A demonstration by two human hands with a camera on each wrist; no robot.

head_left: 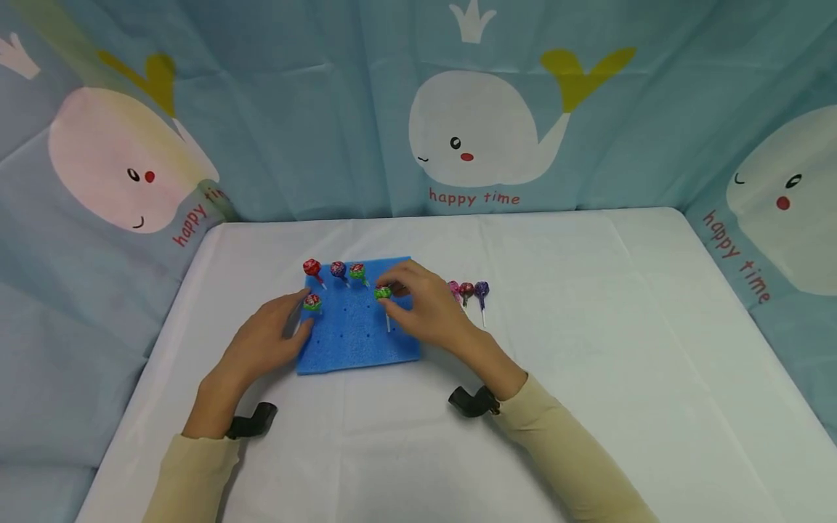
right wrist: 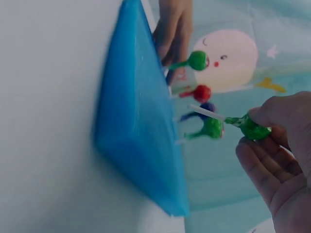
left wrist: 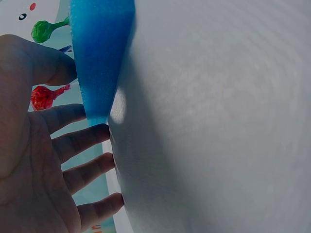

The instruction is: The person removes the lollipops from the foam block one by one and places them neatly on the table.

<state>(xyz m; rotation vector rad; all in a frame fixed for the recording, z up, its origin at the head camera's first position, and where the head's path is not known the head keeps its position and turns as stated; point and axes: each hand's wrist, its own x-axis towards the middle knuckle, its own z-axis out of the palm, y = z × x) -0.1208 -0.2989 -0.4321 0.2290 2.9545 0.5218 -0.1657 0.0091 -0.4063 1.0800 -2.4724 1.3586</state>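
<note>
A blue foam block with small holes lies on the white table. Near its left edge is my left hand, its fairly straight fingers spread; in the left wrist view the thumb and index finger touch the block. Above the block's right part, my right hand pinches a green lollipop by its wrapped head, the white stick pointing down at the foam. Standing in the block are a red lollipop, a purple lollipop, a green lollipop and, lower left, a red-and-green lollipop.
Right of the block, partly behind my right hand, lie a pink lollipop, a dark red lollipop and a purple lollipop. The white table reaches back to a blue curtain printed with whales.
</note>
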